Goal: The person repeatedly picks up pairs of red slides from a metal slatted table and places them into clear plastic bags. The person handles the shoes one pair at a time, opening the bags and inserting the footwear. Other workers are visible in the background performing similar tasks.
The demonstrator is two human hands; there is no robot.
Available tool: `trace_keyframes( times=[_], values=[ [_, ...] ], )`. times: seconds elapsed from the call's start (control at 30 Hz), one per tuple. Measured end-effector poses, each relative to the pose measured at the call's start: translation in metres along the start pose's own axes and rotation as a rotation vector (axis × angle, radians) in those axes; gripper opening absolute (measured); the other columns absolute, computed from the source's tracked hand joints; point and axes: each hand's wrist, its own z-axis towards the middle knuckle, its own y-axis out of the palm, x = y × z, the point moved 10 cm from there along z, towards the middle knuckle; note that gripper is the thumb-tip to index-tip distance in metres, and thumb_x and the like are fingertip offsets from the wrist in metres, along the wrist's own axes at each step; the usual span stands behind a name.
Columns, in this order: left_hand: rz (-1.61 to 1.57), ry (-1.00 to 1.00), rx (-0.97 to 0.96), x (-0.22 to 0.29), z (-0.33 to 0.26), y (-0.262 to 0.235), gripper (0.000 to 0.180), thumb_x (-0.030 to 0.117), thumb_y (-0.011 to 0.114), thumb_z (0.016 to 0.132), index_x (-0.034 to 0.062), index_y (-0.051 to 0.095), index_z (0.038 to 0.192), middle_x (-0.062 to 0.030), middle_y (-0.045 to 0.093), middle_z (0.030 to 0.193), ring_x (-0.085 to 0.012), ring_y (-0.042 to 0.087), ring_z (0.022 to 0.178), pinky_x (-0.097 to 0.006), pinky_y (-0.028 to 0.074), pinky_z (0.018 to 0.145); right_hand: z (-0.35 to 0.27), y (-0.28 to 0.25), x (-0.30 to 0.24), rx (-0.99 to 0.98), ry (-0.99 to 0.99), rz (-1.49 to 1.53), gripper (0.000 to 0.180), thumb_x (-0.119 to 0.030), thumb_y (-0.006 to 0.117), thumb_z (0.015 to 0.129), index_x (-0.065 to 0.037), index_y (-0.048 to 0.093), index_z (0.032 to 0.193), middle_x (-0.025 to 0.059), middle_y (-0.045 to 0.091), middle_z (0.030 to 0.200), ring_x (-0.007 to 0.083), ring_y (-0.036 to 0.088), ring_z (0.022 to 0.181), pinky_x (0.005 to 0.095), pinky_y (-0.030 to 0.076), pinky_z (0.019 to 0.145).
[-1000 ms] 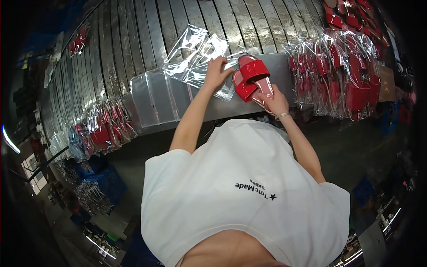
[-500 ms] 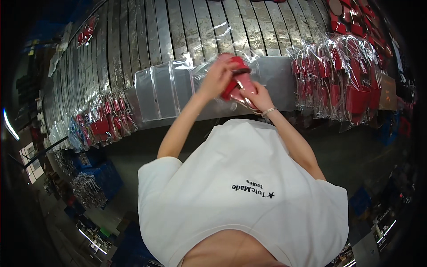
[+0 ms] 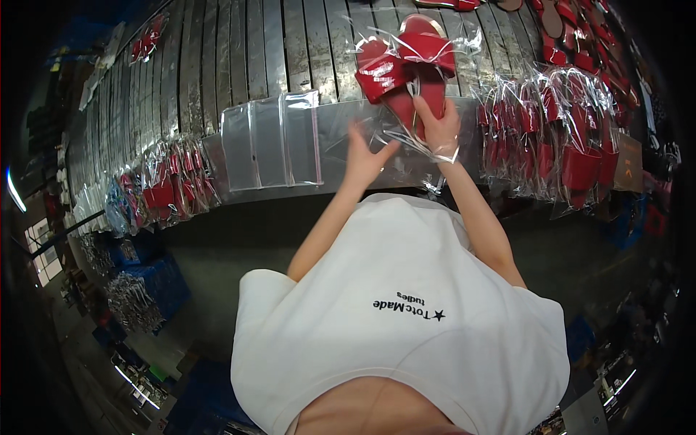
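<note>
The single fisheye view looks steeply down from the person's head, white shirt (image 3: 399, 333) close below, left hand (image 3: 365, 158) and right hand (image 3: 439, 130) farther out.

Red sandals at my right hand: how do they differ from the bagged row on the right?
The sandals at your right hand are one pair; the bagged row holds many. The sandals fan apart; the bagged row is packed close. That hand is on the sandals; no hand touches the bagged row. Both are red, with clear plastic around them.
</note>
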Motion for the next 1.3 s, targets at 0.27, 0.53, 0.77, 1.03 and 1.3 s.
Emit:
trace_keyframes(
  times=[0.27,0.53,0.77,1.03,1.3],
  values=[
    [-1.054,-0.507,-0.318,-0.047,-0.010,0.050,0.061,-0.006,0.060,0.080,0.0051,0.031,0.133,-0.0119,0.059,0.110,-0.0256,0.063,0.093,-0.032,0.053,0.078,0.013,0.036,0.046,0.003,0.001,0.379,0.035,-0.025,0.074,0.078,0.000,0.059,0.098,0.0056,0.065,0.085,0.0114,0.059,0.073,0.0265,0.047,0.066],
    [-0.989,-0.581,-0.125,-0.135,-0.016,0.053,0.026,-0.004,0.051,0.086,-0.0059,0.050,0.112,-0.0159,0.058,0.111,-0.0254,0.061,0.100,-0.031,0.053,0.085,0.003,0.032,0.087,-0.149,-0.262,-0.349,0.082,-0.014,0.080,0.057,-0.005,0.038,0.127,0.0207,0.042,0.128,0.0373,0.043,0.117,0.0396,0.039,0.095],
    [-0.661,-0.738,-0.013,-0.169,-0.054,0.022,0.026,0.013,0.042,0.095,-0.0065,0.058,0.099,-0.0122,0.064,0.091,-0.0195,0.065,0.082,-0.029,0.054,0.073,-0.067,0.104,0.038,-0.535,-0.495,-0.790,0.025,-0.025,0.072,0.068,-0.013,0.064,0.089,0.0114,0.054,0.113,0.0312,0.049,0.106,0.0445,0.036,0.088],
    [-0.603,-0.715,0.020,-0.154,-0.054,-0.004,0.033,0.015,0.037,0.094,-0.0102,0.058,0.099,-0.0174,0.065,0.088,-0.0239,0.067,0.079,-0.029,0.056,0.067,-0.115,0.060,0.059,-0.705,-0.599,-0.680,0.015,-0.017,0.066,0.076,-0.005,0.060,0.082,0.0100,0.055,0.083,0.0295,0.056,0.080,0.0390,0.044,0.072],
    [-0.400,-0.594,0.028,-0.154,-0.049,-0.010,0.030,0.013,0.039,0.094,-0.0098,0.058,0.094,-0.0174,0.065,0.084,-0.0229,0.067,0.074,-0.029,0.056,0.064,-0.117,0.128,0.015,-0.582,-0.727,-0.551,0.020,-0.023,0.063,0.079,-0.003,0.060,0.079,0.0104,0.056,0.081,0.0286,0.055,0.083,0.0401,0.043,0.075]
  ],
)
